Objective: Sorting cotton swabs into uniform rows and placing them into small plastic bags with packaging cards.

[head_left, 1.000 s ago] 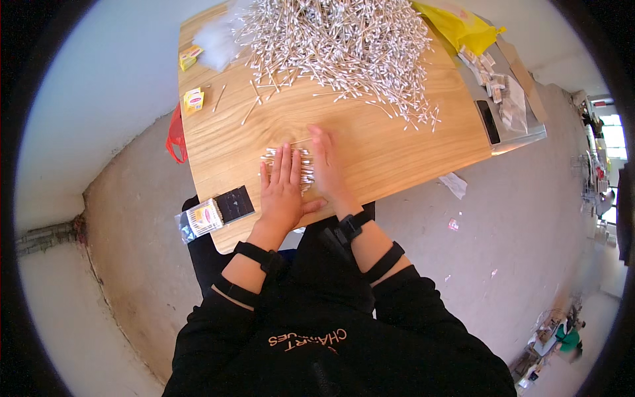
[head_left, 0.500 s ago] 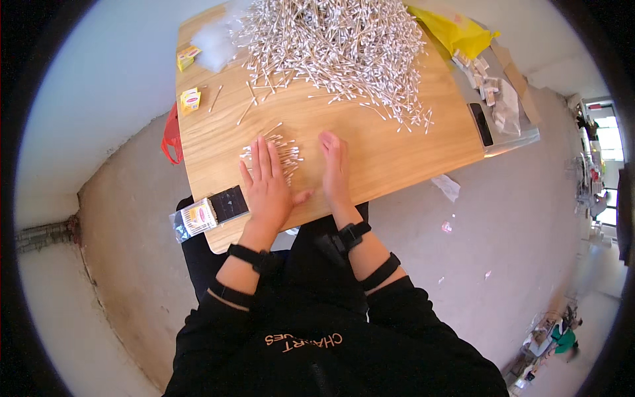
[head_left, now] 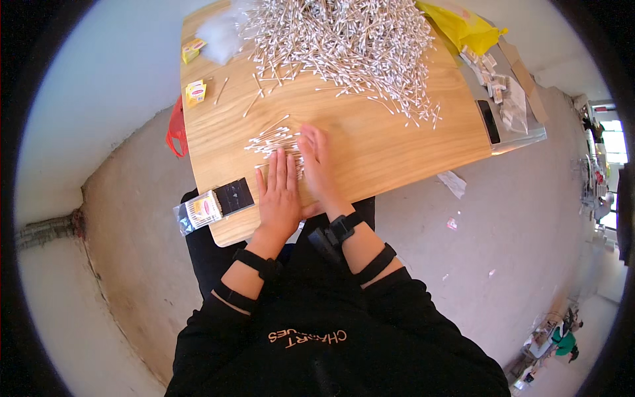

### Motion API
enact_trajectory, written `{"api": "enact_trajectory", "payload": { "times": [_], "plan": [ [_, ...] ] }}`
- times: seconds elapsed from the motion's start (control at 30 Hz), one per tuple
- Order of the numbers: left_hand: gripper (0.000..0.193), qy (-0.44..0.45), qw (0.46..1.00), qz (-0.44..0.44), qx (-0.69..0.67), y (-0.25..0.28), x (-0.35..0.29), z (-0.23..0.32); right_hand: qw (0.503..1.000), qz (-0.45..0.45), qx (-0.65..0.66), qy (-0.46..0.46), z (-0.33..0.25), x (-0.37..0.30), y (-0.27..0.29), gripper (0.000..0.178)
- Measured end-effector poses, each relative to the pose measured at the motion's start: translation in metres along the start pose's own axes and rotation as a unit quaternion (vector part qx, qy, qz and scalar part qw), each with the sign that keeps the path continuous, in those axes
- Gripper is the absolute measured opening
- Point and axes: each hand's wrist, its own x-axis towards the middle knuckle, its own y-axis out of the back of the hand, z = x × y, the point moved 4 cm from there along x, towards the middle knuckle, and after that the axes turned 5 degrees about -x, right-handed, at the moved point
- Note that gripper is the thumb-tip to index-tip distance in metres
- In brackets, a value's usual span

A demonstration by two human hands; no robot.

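A small bunch of cotton swabs [head_left: 272,140] with white tips lies on the wooden table [head_left: 377,152] close to me. My left hand [head_left: 279,198] rests flat over the near part of the bunch, its fingers stretched out and pointing away from me. On the bunch's right side my right hand [head_left: 319,165] stands on edge, fingers extended and slightly curved, touching or nearly touching the swabs. Part of the bunch is hidden under and between my hands. A much larger heap of cotton swabs [head_left: 344,46] covers the far part of the table.
By the left edge lie a clear bag of swabs [head_left: 202,210], a black pad [head_left: 235,196] and yellow labels [head_left: 196,92]. On the right are a dark phone [head_left: 488,122], a yellow bag [head_left: 463,30] and small bundled packs [head_left: 486,73]. A red bag [head_left: 176,129] hangs at the left.
My right hand has moved left against the swab bunch. My left hand has drawn back a little toward me and right, showing more swabs. The view has shifted slightly.
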Motion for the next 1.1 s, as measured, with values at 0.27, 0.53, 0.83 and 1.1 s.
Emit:
{"api": "enact_trajectory", "payload": {
  "times": [0.27,0.53,0.83,1.1],
  "plan": [
    [0.106,-0.001,1.000,0.008,-0.017,-0.002,-0.012,-0.002,0.925,-0.060,-0.352,0.129,-0.015,0.013,0.021,0.017],
    [0.123,0.025,0.999,0.004,-0.025,0.003,0.004,-0.008,0.889,-0.140,-0.419,0.122,-0.017,0.020,0.014,0.010],
    [0.124,0.049,0.998,-0.003,-0.028,0.005,0.008,-0.011,0.895,-0.160,-0.372,0.188,-0.017,0.017,0.019,0.015],
    [0.140,0.061,0.995,-0.077,0.006,0.016,0.032,-0.021,0.914,-0.102,-0.378,0.105,-0.011,0.027,0.014,0.010]
  ]
}}
